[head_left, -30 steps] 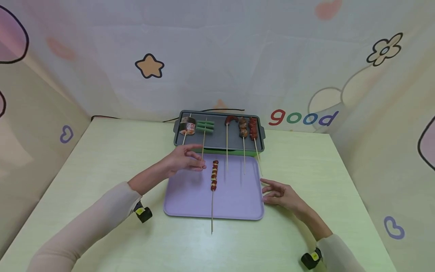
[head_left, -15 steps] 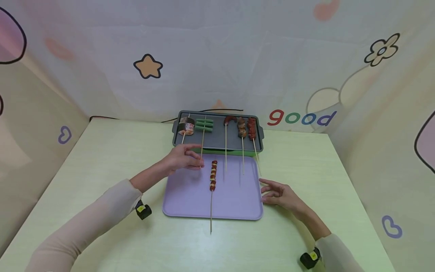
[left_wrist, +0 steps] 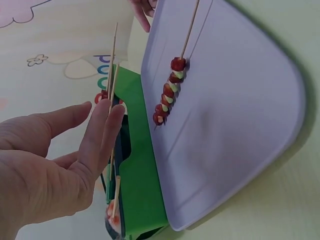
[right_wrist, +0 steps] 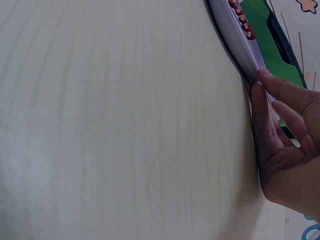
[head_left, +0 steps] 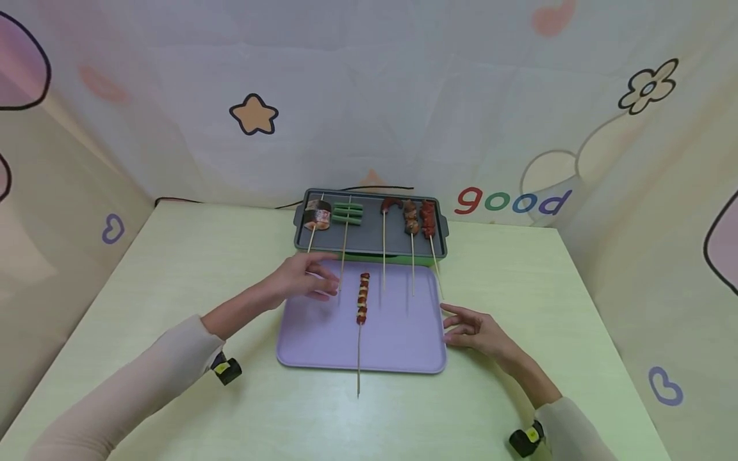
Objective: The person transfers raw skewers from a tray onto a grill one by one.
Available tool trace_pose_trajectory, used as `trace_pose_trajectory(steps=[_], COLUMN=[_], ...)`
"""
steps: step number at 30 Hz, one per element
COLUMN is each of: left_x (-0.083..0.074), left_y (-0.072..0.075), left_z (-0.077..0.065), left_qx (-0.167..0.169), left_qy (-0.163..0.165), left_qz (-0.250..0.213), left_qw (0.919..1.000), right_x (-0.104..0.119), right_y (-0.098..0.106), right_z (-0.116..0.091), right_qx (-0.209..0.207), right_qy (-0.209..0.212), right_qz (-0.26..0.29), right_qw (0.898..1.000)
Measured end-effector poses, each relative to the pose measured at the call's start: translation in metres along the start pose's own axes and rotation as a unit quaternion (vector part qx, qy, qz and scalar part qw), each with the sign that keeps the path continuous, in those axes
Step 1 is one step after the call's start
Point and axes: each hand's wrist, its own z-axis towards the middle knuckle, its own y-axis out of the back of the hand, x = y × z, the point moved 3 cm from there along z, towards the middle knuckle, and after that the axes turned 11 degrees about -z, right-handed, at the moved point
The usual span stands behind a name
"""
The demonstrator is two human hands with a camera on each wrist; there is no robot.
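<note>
In the head view my left hand hovers over the left back of the lilac tray, fingers extended and loosely spread. Its fingertips are beside the stick of a skewer with green pieces; the left wrist view shows no grip around that stick. My right hand rests at the tray's right edge, its fingertips touching the rim in the right wrist view, relaxed. A skewer of red and pale pieces lies on the tray, its stick passing over the front edge.
Behind the tray stands a grey grill pan on a green base. On it lie a dark-banded skewer, a curled red one, a brown one and a red one. A patterned cloth backdrop surrounds the table.
My left hand has let go of the green skewer's stick and drawn back slightly to the left and towards me. The green skewer stays on the grill pan. My right hand has not moved.
</note>
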Motion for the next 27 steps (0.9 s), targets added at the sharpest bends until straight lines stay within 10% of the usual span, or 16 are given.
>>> trace_pose_trajectory(steps=[14, 27], left_x=[0.043, 0.102], left_y=[-0.015, -0.083], left_z=[-0.055, -0.074], left_qx=[0.059, 0.077], left_qy=[-0.012, 0.050], left_qz=[-0.039, -0.155], left_qw=[0.9974, 0.9837], right_x=[-0.002, -0.003], right_y=[-0.001, -0.001], right_z=[0.001, 0.000], right_qx=[-0.005, -0.005], right_qy=[-0.005, 0.002], right_qz=[-0.017, -0.015], right_qw=[1.000, 1.000])
